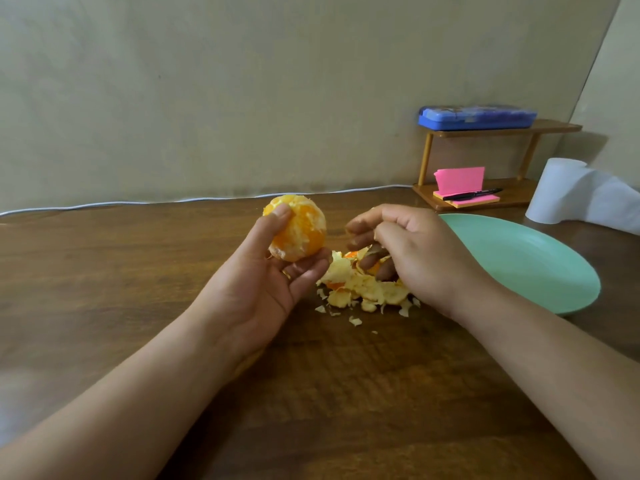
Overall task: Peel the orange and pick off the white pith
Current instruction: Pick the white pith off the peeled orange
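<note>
My left hand (266,271) holds a peeled orange (304,230) above the wooden table, thumb on its top and fingers curled under it. White pith streaks still show on the fruit. My right hand (408,251) hovers palm down over a heap of peel and pith scraps (360,289) in the middle of the table. Its fingers are loosely curled and point down into the heap. Whether they pinch a scrap cannot be told.
A mint green plate (540,265) lies to the right of the heap. Behind it stands a small wooden shelf (491,133) with a blue case, pink notes and a pen. A white paper roll (561,192) stands at far right. A white cable (138,202) runs along the wall.
</note>
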A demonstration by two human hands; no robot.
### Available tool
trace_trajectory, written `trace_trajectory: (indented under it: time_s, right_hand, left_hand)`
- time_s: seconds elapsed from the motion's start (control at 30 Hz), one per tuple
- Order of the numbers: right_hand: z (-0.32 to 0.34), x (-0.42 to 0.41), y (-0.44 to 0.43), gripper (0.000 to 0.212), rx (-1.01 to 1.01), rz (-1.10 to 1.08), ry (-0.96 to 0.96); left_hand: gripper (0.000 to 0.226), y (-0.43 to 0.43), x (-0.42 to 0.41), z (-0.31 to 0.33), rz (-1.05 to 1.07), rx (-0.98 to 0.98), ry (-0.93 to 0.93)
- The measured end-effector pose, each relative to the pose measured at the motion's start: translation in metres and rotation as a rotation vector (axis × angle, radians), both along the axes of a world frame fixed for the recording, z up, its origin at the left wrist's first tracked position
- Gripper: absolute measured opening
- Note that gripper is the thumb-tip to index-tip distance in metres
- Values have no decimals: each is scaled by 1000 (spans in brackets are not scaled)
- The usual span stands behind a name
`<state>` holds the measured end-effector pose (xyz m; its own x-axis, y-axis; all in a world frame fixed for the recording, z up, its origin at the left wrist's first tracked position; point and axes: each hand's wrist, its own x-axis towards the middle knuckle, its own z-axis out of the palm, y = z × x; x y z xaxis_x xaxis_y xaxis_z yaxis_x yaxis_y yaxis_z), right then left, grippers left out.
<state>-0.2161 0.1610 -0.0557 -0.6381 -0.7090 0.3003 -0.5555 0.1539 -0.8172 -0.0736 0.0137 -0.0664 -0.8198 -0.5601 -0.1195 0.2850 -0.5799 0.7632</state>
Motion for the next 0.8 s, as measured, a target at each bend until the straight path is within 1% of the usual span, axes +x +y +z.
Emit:
trace_trajectory:
  time_s: [0.1, 0.17, 0.2, 0.23, 0.27, 0.33, 0.37, 0.4, 0.47, 0.5, 0.57, 0.67, 0.7, 0.73, 0.77, 0.8]
  right_hand:
    - [1, 1, 6, 32, 55, -27, 300]
    - [1, 5, 9, 21, 187, -32, 439]
    - [1, 8, 9, 22, 280, -30, 506]
    - [-2, 11, 7, 29, 352, -41, 560]
    - [-2, 14, 4, 29, 380, -61, 587]
    - [1, 21, 1, 22, 319, -95, 540]
    - [1, 22, 0, 23, 291, -104, 500]
    - [0, 21, -2, 23, 305, -107, 489]
    - [-2, 21, -4, 39, 361, -100, 530]
    - [-3, 20, -4, 37, 344, -99, 521]
    - [-3, 19, -4, 21, 269, -110, 494]
    - [-6, 16, -5, 24, 229, -100, 472]
    - [-6, 15, -5, 14, 215, -97, 469]
    - [-6, 15, -5, 12, 193, -93, 461]
    - [-7, 14, -6, 16, 182, -91, 456]
    - [-9, 11, -6, 12, 185, -79, 456]
  left_hand:
    - [72, -7, 0, 0, 32, 30, -18]
    - [73, -12, 3, 0, 8, 56, -17]
    - [73, -14, 5, 0, -22, 63, -15]
    - [71, -15, 6, 0, -60, 65, -18]
    - [71, -16, 8, -1, -97, 63, -26]
    - [72, -17, 9, -1, -147, 55, -40]
    - [73, -17, 9, -2, -165, 55, -41]
    - [74, -17, 9, -3, -181, 56, -38]
    - [76, -17, 8, -4, -214, 50, -35]
    - [77, -16, 7, -4, -227, 42, -39]
    - [77, -16, 6, -6, -241, 37, -51]
    - [71, -16, 4, -6, -246, 72, -56]
    - [69, -15, 4, -6, -239, 89, -59]
    - [66, -14, 3, -6, -224, 106, -59]
    - [64, -13, 3, -5, -204, 123, -56]
    - [61, -13, 3, -5, -183, 138, -48]
